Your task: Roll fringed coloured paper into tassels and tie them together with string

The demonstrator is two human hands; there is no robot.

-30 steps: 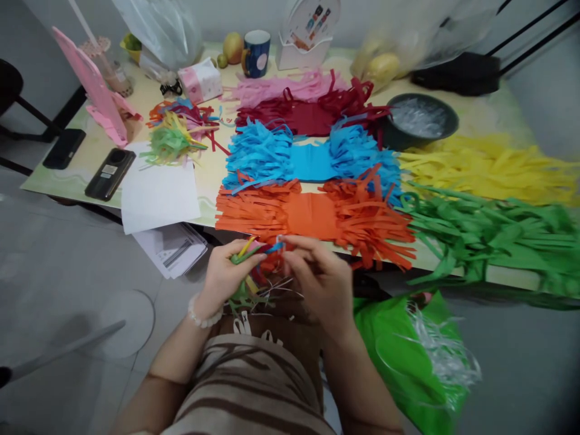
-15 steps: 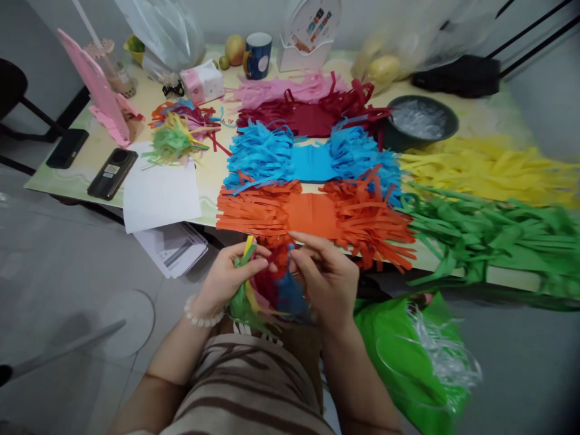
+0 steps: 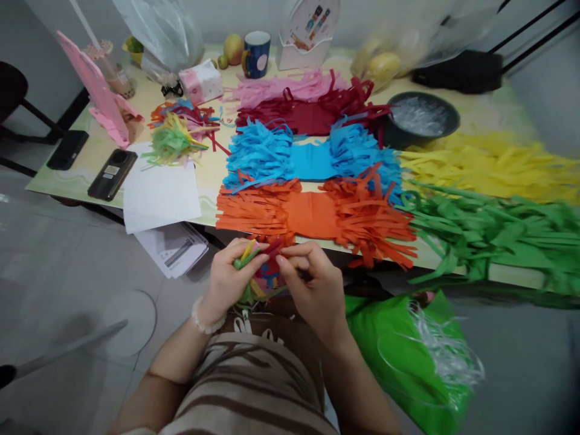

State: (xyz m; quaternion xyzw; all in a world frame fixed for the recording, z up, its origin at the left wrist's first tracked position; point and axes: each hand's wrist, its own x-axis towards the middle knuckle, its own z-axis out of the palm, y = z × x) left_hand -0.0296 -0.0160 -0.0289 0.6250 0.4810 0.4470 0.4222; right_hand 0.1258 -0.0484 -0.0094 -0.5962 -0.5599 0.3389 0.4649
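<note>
Low in front of the table edge, my left hand [image 3: 235, 273] is closed round a bundle of coloured fringe strips [image 3: 248, 254], green and yellow ends poking out above the fingers. My right hand [image 3: 315, 287] pinches a dark red strip [image 3: 273, 248] coming from the same bundle. Blue and pink pieces show between the hands; the bundle's lower part is partly hidden. Just beyond the hands lies an orange fringed sheet [image 3: 312, 216]. Behind it are a blue one [image 3: 310, 162], a dark red one [image 3: 310, 118] and a pink one [image 3: 290, 89].
Yellow fringe [image 3: 489, 166] and green fringe [image 3: 502, 232] cover the table's right side. A dark bowl [image 3: 387, 130] holds clear plastic. At left lie a finished-looking tassel [image 3: 174, 142], white paper [image 3: 161, 196] and a phone [image 3: 112, 174]. A green bag [image 3: 403, 356] stands below right.
My right hand has moved left, close to my left hand. A dark red strip now stands up between the fingers, and the hanging red and blue strips have been gathered or lowered from view.
</note>
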